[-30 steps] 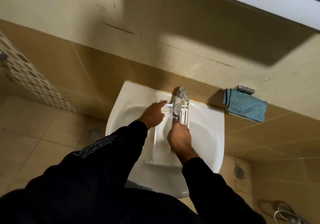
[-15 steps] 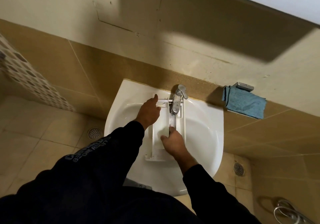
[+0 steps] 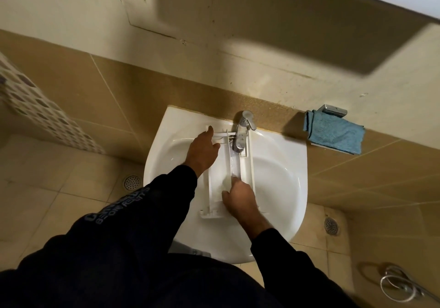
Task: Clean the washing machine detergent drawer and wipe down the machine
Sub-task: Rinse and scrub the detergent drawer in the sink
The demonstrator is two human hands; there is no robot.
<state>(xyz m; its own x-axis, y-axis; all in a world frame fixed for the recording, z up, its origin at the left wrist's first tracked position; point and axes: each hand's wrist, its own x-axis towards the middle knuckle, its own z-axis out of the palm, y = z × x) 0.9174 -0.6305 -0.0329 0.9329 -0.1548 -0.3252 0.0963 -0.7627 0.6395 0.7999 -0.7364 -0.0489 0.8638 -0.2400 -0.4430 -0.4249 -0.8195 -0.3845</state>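
White plastic, the detergent drawer (image 3: 215, 183) lies lengthwise in the white sink (image 3: 285, 179), its far end under the chrome tap (image 3: 241, 133) and its near end toward the person. Water runs from the tap into the drawer's right channel. The left hand (image 3: 202, 151) rests on the drawer's far left corner, fingers fairly straight and laid over the edge, so its grip is loose and flat rather than closed round anything. The right hand (image 3: 239, 198) is down inside the drawer near its front end, fingers bent into the compartment; whether they pinch something there I cannot tell. Both arms wear dark sleeves. A blue cloth (image 3: 333, 133) hangs over a metal holder (image 3: 333, 111) on the tiled ledge, well apart to the right of the sink. A coiled metal hose (image 3: 397, 284) lies on the floor at lower right.
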